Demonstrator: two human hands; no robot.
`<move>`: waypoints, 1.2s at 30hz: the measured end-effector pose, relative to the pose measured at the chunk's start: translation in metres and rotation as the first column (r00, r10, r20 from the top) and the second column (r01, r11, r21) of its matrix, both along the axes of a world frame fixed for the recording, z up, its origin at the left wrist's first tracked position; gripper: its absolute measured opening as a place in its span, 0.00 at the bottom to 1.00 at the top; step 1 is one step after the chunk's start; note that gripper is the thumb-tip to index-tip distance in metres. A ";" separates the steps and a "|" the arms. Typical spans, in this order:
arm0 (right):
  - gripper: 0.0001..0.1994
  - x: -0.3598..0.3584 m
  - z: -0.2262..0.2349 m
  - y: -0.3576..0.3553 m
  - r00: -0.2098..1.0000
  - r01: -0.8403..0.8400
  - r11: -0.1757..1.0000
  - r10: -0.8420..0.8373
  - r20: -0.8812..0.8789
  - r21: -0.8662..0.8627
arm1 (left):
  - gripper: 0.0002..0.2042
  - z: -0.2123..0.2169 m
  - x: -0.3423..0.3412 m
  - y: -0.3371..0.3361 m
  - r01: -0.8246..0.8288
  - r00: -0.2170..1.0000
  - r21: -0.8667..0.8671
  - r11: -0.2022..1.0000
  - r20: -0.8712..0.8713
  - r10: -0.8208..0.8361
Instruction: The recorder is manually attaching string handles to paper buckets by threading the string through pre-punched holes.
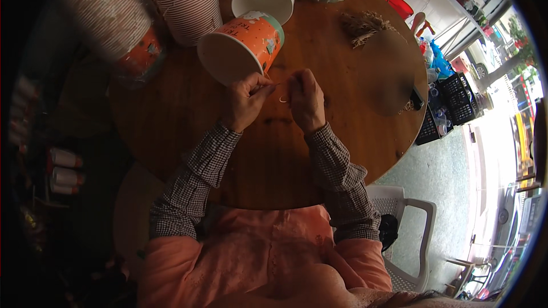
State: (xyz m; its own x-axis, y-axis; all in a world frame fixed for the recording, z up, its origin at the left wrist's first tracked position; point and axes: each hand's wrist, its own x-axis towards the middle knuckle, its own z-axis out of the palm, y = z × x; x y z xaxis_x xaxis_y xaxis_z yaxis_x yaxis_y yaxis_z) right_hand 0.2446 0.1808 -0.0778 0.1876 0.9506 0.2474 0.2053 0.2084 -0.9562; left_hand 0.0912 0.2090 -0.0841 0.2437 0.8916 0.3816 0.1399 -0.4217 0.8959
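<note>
Over the round wooden table [274, 154], both my hands are raised close together. My left hand [246, 100] is closed in a pinch on a thin reddish strand [277, 84], just in front of an orange paper bucket [264, 37]. That bucket lies on its side, its white open mouth towards me and to the left. Curled fingers close my right hand [307, 100] beside the strand; what they hold, if anything, is hidden. A small pale curl [283, 101] shows on the table between the hands.
Tall stacks of nested paper buckets [182, 0] stand at the back left. Another white bucket [264, 1] lies behind the orange one. A straw-coloured bundle of cords [368, 25] rests at the back right. A white chair [419, 234] and black crates [456, 100] stand beyond the table.
</note>
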 end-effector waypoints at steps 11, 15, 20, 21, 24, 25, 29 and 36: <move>0.03 0.006 0.009 -0.003 0.988 0.046 0.975 -0.075 0.132 0.217 | 0.09 0.027 0.001 -0.012 -0.137 0.990 0.396 0.908 0.035 0.134; 0.03 -0.005 0.014 -0.012 0.981 -0.011 0.934 -0.058 0.183 0.358 | 0.12 0.022 0.004 -0.012 -0.098 0.981 0.570 0.816 -0.081 0.174; 0.05 -0.017 0.030 -0.028 0.987 -0.138 0.956 0.111 0.118 0.258 | 0.08 0.028 -0.015 -0.016 -0.067 0.983 0.647 0.760 -0.088 0.161; 0.06 -0.020 0.039 -0.034 0.979 -0.200 0.959 0.204 0.002 0.203 | 0.08 0.040 -0.019 -0.021 -0.063 0.984 0.649 0.758 -0.088 0.157; 0.08 -0.038 0.081 -0.038 0.926 -0.324 0.871 0.373 -0.067 0.369 | 0.08 0.072 -0.029 -0.038 -0.048 0.982 0.749 0.660 -0.083 0.167; 0.08 -0.042 0.099 -0.040 0.893 -0.373 0.859 0.434 -0.115 0.351 | 0.07 0.075 -0.031 -0.042 -0.110 0.994 0.659 0.745 0.066 0.088; 0.08 -0.050 0.146 -0.040 0.854 -0.411 0.890 0.452 -0.257 0.199 | 0.06 0.091 -0.046 -0.051 -0.082 0.974 0.448 0.890 0.225 -0.024; 0.04 -0.017 0.206 -0.056 0.719 -0.374 0.871 0.489 -0.493 0.319 | 0.06 0.081 -0.059 -0.088 0.134 0.947 0.039 0.990 0.291 -0.140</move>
State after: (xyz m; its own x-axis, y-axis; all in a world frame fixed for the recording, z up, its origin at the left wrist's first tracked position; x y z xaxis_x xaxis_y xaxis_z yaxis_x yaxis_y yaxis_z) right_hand 0.2277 0.1251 0.1284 -0.0757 0.9086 0.4108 -0.4902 0.3249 -0.8088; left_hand 0.0325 0.1208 -0.0028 0.2385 0.8494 0.4707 -0.1870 -0.4355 0.8806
